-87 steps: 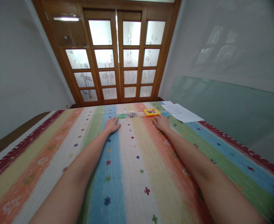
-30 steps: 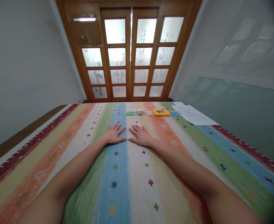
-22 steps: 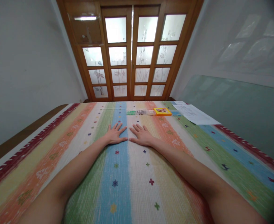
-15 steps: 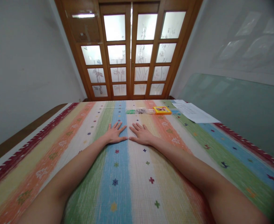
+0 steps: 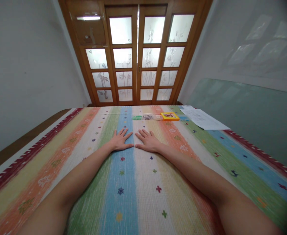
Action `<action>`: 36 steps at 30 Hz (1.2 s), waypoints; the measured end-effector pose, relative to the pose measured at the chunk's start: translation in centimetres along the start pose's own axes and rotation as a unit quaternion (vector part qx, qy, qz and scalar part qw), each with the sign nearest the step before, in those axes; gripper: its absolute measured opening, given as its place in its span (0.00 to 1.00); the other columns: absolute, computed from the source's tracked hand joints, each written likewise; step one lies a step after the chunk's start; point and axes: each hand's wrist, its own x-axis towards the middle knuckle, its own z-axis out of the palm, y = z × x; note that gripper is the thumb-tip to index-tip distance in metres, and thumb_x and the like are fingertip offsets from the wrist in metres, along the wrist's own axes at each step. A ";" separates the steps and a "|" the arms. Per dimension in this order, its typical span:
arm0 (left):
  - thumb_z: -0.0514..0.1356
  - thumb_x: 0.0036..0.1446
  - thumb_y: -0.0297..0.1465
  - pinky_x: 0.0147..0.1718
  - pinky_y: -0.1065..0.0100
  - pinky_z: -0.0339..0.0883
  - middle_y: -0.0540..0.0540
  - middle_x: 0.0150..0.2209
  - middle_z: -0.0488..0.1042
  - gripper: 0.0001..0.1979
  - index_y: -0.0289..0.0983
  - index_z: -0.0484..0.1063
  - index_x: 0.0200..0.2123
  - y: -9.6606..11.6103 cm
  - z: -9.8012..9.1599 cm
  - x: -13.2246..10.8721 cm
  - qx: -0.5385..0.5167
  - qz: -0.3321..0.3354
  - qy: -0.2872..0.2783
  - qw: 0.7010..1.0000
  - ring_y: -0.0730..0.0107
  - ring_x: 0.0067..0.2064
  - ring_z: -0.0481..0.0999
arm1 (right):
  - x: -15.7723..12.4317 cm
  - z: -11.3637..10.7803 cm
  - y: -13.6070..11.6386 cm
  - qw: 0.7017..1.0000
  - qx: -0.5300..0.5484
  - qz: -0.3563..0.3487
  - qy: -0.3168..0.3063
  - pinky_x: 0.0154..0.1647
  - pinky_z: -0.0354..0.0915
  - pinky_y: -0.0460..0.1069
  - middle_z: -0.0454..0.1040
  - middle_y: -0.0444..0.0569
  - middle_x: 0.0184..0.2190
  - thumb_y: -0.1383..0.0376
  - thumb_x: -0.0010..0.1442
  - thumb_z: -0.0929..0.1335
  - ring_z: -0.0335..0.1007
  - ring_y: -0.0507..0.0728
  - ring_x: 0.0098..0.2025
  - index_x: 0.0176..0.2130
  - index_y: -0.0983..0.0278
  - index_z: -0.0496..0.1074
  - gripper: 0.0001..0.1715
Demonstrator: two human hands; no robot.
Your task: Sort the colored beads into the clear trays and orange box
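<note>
My left hand (image 5: 120,139) lies flat on the striped tablecloth (image 5: 119,202), fingers spread, holding nothing. Just right of it my right hand (image 5: 147,140) rests palm down in the same way, also with nothing in it. The two thumbs point at each other with a small gap between them. Beyond the hands is a row of small clear packets, one with green contents (image 5: 137,117) and one with dark contents (image 5: 147,117). A yellow-orange box (image 5: 169,116) with a printed picture sits at the right of that row. Neither hand touches these things.
White printed sheets (image 5: 203,119) lie at the far right of the table. Something bluish and clear (image 5: 183,117) is beside the box. A greenish glass panel (image 5: 246,114) stands along the right wall. Wooden doors with frosted panes (image 5: 137,68) close off the far end.
Both hands stay in the same place. The view has tilted up very slightly; nothing else visibly differs.
</note>
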 end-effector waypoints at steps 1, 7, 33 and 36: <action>0.47 0.61 0.67 0.70 0.29 0.29 0.42 0.79 0.35 0.48 0.51 0.45 0.77 0.0 0.0 0.0 -0.001 0.001 0.000 1.000 0.41 0.78 0.34 | 0.0 0.0 0.0 1.000 0.000 0.001 0.000 0.75 0.32 0.72 0.39 0.55 0.78 0.28 0.63 0.53 0.33 0.72 0.79 0.77 0.56 0.47 0.57; 0.49 0.61 0.66 0.70 0.30 0.28 0.43 0.79 0.35 0.48 0.51 0.46 0.77 0.1 -0.2 -0.1 -0.004 -0.004 -0.002 1.000 0.41 0.78 0.34 | 0.1 0.1 0.0 1.000 0.001 0.007 -0.006 0.75 0.32 0.73 0.39 0.54 0.78 0.28 0.64 0.54 0.32 0.72 0.79 0.77 0.55 0.47 0.57; 0.48 0.61 0.66 0.70 0.31 0.28 0.43 0.79 0.36 0.48 0.51 0.46 0.77 0.2 -0.1 0.0 -0.006 -0.006 0.001 1.000 0.42 0.78 0.33 | 0.1 0.0 -0.1 1.000 -0.003 0.009 -0.003 0.75 0.33 0.72 0.39 0.54 0.78 0.29 0.64 0.54 0.32 0.71 0.79 0.77 0.55 0.47 0.56; 0.48 0.61 0.67 0.70 0.31 0.28 0.43 0.79 0.36 0.48 0.51 0.46 0.77 0.1 0.0 0.0 -0.005 -0.005 0.004 1.000 0.43 0.78 0.34 | 0.0 0.1 -0.1 1.000 -0.003 0.007 -0.002 0.75 0.33 0.73 0.39 0.54 0.78 0.29 0.64 0.54 0.33 0.71 0.79 0.77 0.55 0.47 0.56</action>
